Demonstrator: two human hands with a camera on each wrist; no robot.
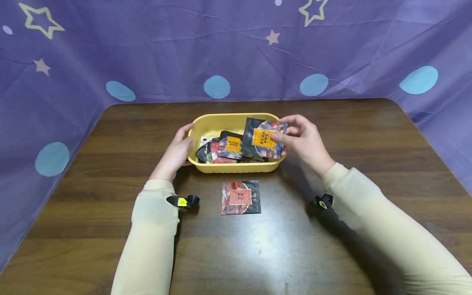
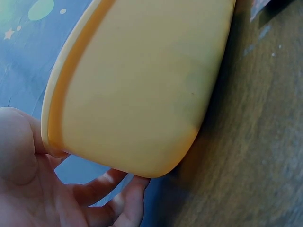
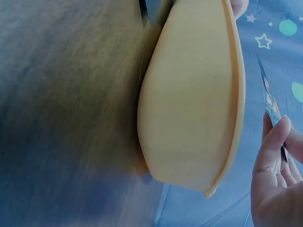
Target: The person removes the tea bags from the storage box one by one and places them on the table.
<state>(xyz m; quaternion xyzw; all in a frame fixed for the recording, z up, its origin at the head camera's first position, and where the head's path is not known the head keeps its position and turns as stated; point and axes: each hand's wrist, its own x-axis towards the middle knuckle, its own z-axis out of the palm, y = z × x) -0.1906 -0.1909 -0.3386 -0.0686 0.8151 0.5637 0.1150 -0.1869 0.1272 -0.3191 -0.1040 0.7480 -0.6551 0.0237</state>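
My right hand (image 1: 307, 141) pinches a dark sachet (image 1: 263, 139) with an orange label between thumb and fingers. That sachet is held over the right end of a yellow plastic basin (image 1: 236, 168), and in the right wrist view it appears nearly edge-on (image 3: 271, 101), above the basin's rim. At the basin's left end my left hand (image 1: 177, 149) grips the rim and end wall; in the left wrist view its fingers (image 2: 102, 187) lie against that wall. Several patterned sachets (image 1: 229, 148) lie overlapping inside the basin, some partly hidden by the held one.
A red and black sachet (image 1: 241, 197) lies flat on the brown wooden table (image 1: 236, 254), just in front of the basin. Purple star-patterned cloth (image 1: 166, 49) hangs behind the table and along its sides. A black wrist strap (image 1: 188, 202) is on the left sleeve.
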